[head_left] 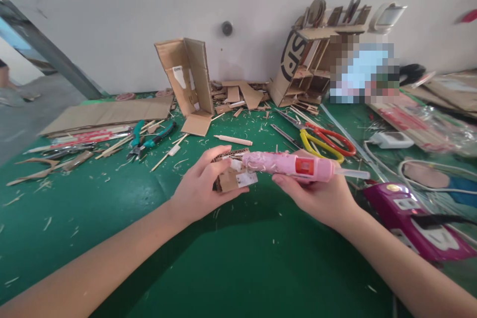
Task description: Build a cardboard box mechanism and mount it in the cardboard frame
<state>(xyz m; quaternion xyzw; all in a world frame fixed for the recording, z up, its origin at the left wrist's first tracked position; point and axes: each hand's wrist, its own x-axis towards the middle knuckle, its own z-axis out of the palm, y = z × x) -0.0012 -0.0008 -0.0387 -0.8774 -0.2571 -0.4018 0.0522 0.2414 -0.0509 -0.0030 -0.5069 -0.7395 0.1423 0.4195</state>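
My left hand (201, 184) grips a small cardboard piece (228, 182) with corrugated edges and a white label patch on its side. In my right hand (320, 198) is a pink glue gun (278, 165), its body coated with glue strands and a clear glue stick (354, 173) poking out of the back. The gun's front end points left and meets the cardboard piece near my left fingertips; whether the nozzle touches it I cannot tell. Just beyond my hands lies a pale pink pen-like stick (233, 140).
Orange- and yellow-handled scissors (324, 139) and a cutter knife (286, 136) lie ahead of my right hand. Green-handled pliers (149, 141) rest at left. An open cardboard box (186, 79) and a cardboard shelf (301, 64) stand by the wall. A purple power strip (413, 218) with cables sits at right.
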